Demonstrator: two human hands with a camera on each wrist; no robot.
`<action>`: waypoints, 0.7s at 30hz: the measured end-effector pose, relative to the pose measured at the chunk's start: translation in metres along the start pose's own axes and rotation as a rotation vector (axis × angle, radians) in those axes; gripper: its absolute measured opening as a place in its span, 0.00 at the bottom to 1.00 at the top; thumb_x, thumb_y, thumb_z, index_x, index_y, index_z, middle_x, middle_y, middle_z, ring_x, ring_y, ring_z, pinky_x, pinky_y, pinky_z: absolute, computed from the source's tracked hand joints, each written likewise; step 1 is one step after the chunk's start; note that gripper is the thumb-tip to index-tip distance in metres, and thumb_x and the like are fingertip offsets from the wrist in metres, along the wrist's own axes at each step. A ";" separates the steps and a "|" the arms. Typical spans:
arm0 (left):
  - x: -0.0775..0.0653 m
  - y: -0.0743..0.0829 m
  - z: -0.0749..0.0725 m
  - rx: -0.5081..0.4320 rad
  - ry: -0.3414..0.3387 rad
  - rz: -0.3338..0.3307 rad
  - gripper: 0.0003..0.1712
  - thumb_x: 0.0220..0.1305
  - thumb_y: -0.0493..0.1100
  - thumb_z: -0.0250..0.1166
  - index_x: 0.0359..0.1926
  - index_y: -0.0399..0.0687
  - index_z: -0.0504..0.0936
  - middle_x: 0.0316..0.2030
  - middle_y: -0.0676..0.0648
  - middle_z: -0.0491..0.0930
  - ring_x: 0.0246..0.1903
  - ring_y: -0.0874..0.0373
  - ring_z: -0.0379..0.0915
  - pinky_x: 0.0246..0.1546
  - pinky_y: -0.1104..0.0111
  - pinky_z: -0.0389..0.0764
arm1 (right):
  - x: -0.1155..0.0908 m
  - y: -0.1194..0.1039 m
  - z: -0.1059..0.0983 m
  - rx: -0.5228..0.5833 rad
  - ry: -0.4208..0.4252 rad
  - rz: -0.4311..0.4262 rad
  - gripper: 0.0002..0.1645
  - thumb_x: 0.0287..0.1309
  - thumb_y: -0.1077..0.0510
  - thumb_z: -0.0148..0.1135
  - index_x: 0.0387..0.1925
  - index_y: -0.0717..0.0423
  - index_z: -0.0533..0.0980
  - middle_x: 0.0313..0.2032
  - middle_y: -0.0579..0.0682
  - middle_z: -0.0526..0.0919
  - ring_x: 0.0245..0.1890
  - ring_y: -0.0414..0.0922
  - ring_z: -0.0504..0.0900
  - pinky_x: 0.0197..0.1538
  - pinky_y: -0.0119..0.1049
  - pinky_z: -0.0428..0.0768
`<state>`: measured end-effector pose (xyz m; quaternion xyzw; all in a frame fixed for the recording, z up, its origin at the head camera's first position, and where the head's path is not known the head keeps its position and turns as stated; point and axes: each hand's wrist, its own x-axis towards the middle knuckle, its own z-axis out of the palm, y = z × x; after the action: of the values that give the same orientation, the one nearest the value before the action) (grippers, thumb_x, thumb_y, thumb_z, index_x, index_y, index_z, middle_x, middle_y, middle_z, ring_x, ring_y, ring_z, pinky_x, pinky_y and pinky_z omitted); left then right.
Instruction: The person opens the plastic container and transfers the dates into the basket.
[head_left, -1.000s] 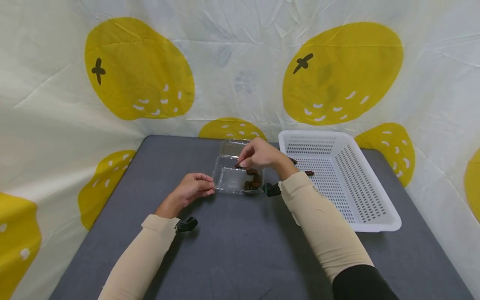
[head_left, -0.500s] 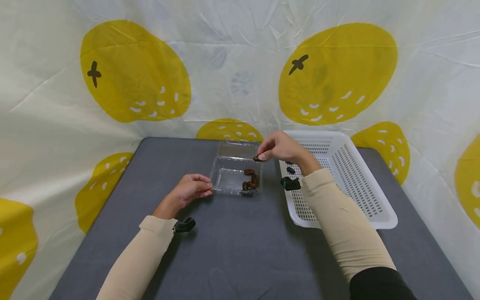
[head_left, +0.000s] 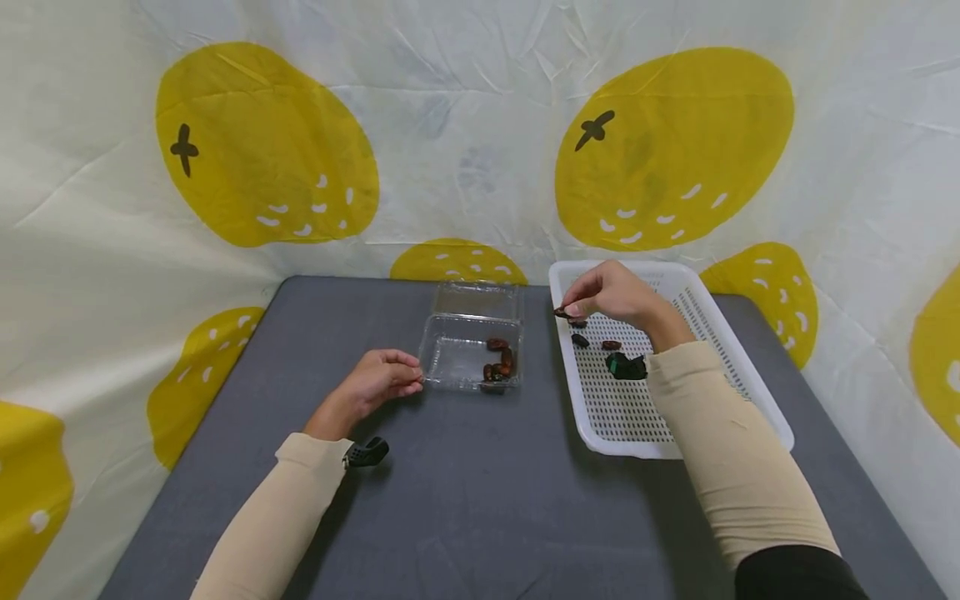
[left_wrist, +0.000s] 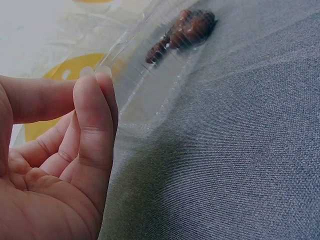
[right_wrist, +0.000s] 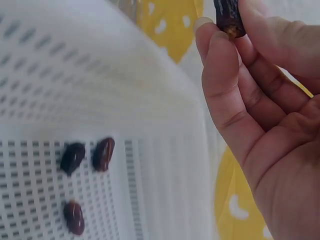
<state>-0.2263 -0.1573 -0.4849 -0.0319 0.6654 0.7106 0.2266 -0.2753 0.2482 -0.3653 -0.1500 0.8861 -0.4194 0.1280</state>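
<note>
My right hand (head_left: 617, 292) pinches a dark brown date (right_wrist: 230, 17) between thumb and fingers, above the back left of a white perforated basket (head_left: 750, 392). Below it in the basket lie a date (head_left: 611, 345) and two others, seen whole in the right wrist view. On the left, my left hand (head_left: 381, 383) pinches the near left edge of a clear plastic clamshell box (head_left: 450, 354) with thumb and forefinger. Several dates (left_wrist: 192, 30) sit along the right side of that box. Its clear lid (head_left: 476, 300) lies folded back behind it.
A dark grey cloth covers the table (head_left: 465, 500). Behind it hangs a white curtain (head_left: 465, 150) printed with yellow fruit. The basket stands at the right, with a strip of table between it and the box.
My right hand has moved right, from over the clamshell box to over the basket, carrying the date. The left hand keeps its place at the box edge.
</note>
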 end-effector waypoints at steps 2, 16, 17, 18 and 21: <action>0.001 -0.001 0.000 0.002 -0.003 0.002 0.12 0.70 0.28 0.62 0.52 0.26 0.75 0.29 0.49 0.86 0.26 0.62 0.86 0.32 0.74 0.88 | -0.003 0.005 -0.005 0.005 0.009 0.007 0.11 0.63 0.64 0.71 0.45 0.67 0.86 0.37 0.51 0.92 0.35 0.43 0.88 0.45 0.35 0.85; 0.003 0.000 -0.001 -0.009 -0.011 0.002 0.11 0.69 0.28 0.62 0.50 0.27 0.75 0.28 0.49 0.86 0.26 0.61 0.86 0.31 0.74 0.87 | -0.023 0.049 -0.031 0.006 0.077 0.068 0.16 0.64 0.62 0.71 0.48 0.71 0.84 0.39 0.51 0.92 0.36 0.43 0.90 0.44 0.29 0.86; 0.003 0.000 0.000 -0.009 -0.012 0.001 0.12 0.69 0.28 0.62 0.51 0.26 0.75 0.28 0.49 0.87 0.26 0.61 0.86 0.31 0.74 0.87 | -0.024 0.052 -0.032 0.007 0.080 0.072 0.17 0.64 0.62 0.71 0.49 0.71 0.84 0.39 0.51 0.92 0.35 0.42 0.90 0.44 0.29 0.87; 0.002 0.000 0.000 -0.009 -0.013 0.000 0.12 0.69 0.28 0.62 0.51 0.25 0.75 0.29 0.49 0.87 0.26 0.61 0.86 0.31 0.74 0.87 | -0.025 0.054 -0.033 0.001 0.082 0.082 0.17 0.64 0.61 0.71 0.49 0.71 0.84 0.38 0.51 0.92 0.34 0.41 0.90 0.44 0.29 0.87; 0.001 0.001 0.000 -0.005 -0.010 -0.002 0.12 0.70 0.28 0.62 0.51 0.26 0.74 0.29 0.49 0.87 0.26 0.61 0.86 0.31 0.74 0.87 | -0.029 0.059 -0.036 -0.007 0.089 0.109 0.18 0.66 0.59 0.70 0.50 0.70 0.84 0.37 0.51 0.92 0.35 0.40 0.89 0.48 0.36 0.88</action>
<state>-0.2273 -0.1568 -0.4845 -0.0294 0.6624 0.7121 0.2306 -0.2705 0.3204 -0.3864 -0.0835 0.8993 -0.4149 0.1106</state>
